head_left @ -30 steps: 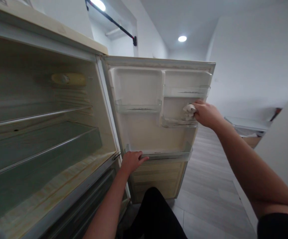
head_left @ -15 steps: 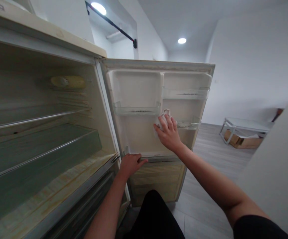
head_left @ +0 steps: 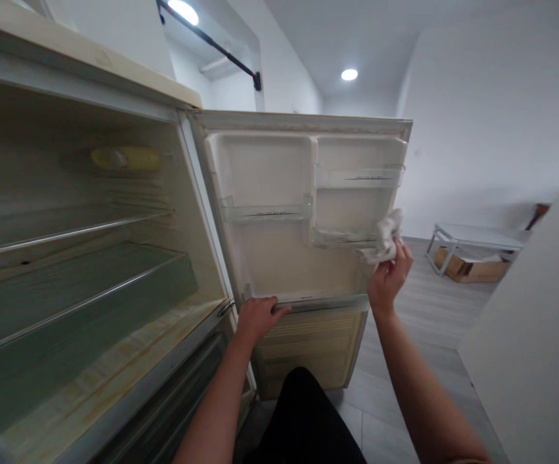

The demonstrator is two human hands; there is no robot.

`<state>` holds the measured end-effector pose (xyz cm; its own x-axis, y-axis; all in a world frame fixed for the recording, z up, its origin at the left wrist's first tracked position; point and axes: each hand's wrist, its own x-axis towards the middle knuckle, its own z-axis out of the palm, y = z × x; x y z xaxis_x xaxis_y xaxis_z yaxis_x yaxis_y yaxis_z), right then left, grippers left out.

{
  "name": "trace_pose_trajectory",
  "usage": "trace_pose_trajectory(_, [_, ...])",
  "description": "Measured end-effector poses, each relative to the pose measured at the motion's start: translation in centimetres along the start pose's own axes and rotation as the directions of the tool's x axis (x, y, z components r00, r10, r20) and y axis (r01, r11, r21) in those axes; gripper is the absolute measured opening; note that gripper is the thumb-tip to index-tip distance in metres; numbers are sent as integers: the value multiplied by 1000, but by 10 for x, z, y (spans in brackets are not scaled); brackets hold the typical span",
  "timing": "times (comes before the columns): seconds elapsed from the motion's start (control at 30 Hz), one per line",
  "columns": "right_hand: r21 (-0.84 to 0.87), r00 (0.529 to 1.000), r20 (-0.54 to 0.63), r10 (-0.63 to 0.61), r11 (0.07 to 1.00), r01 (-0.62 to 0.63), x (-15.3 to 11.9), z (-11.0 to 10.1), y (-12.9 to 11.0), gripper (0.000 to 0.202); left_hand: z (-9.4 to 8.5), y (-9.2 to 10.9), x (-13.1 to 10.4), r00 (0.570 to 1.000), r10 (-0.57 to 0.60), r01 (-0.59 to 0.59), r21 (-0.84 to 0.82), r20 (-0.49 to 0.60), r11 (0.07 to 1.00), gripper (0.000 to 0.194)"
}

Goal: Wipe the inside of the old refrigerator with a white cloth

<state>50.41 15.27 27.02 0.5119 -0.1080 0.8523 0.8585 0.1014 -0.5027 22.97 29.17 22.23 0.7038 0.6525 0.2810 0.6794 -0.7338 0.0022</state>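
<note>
My right hand [head_left: 391, 270] is closed around a crumpled white cloth [head_left: 389, 233], close to the outer edge of the open fridge door [head_left: 260, 258]. The cloth hangs partly over the right end of a clear middle door shelf [head_left: 340, 238]. With its fingers hooked over the rim, my left hand [head_left: 258, 318] grips the left part of the low door shelf [head_left: 327, 303]. The fingertips of that hand are hidden behind the rim.
On the left is the open fridge compartment with a glass shelf [head_left: 71, 233], a greenish drawer [head_left: 90, 309] and a yellow lamp cover [head_left: 127, 158]. Behind the door, a low white table [head_left: 482, 235] stands over a cardboard box [head_left: 475, 267]. A white panel [head_left: 535, 322] rises at right.
My right hand has moved right with the cloth, from the middle of the door's inner face to its outer edge. My left hand keeps its place on the low shelf.
</note>
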Motion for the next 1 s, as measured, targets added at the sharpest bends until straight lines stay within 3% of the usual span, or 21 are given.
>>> trace_pose_trajectory(0.03, [57,989,-70,131,990,-127,-5,-1,-3,38,0,0,0,1000,0,0,-3,5,1000,64])
trace_pose_trajectory(0.1, [196,923,-146,355,925,-324,-13,-3,-9,29,-1,-1,-1,1000,-2,2,-5,12,1000,64])
trace_pose_trajectory(0.17, [367,858,-130,497,828,-424,-17,-3,-16,24,-1,-2,-3,1000,-2,2,-7,10,1000,65])
trace_pose_trajectory(0.33, [649,720,261,643,435,-624,-15,9,-28,31,-1,-6,-5,1000,11,-11,-28,3,1000,64])
trace_pose_trajectory(0.43, [675,645,375,666,281,-682,-4,22,-24,36,0,-7,-5,1000,10,-9,-29,7,1000,63])
trace_pose_trajectory(0.53, [616,609,490,624,247,-748,11,33,-17,44,0,-7,-5,1000,5,-5,-32,2,999,64])
trace_pose_trajectory(0.63, [597,618,515,594,269,-756,15,41,-21,54,-1,-5,-4,1000,3,-3,-33,0,999,65])
trace_pose_trajectory(0.73, [562,604,540,586,284,-777,-2,53,-44,57,-1,-4,-4,1000,-5,5,-23,10,1000,67])
trace_pose_trajectory(0.87, [475,548,673,497,277,-835,-38,75,-83,57,1,-4,-3,1000,-3,3,-12,5,1000,65])
trace_pose_trajectory(1.0, [466,588,638,497,358,-809,-48,84,-95,60,4,-5,-3,1000,10,-10,-10,-15,1000,63])
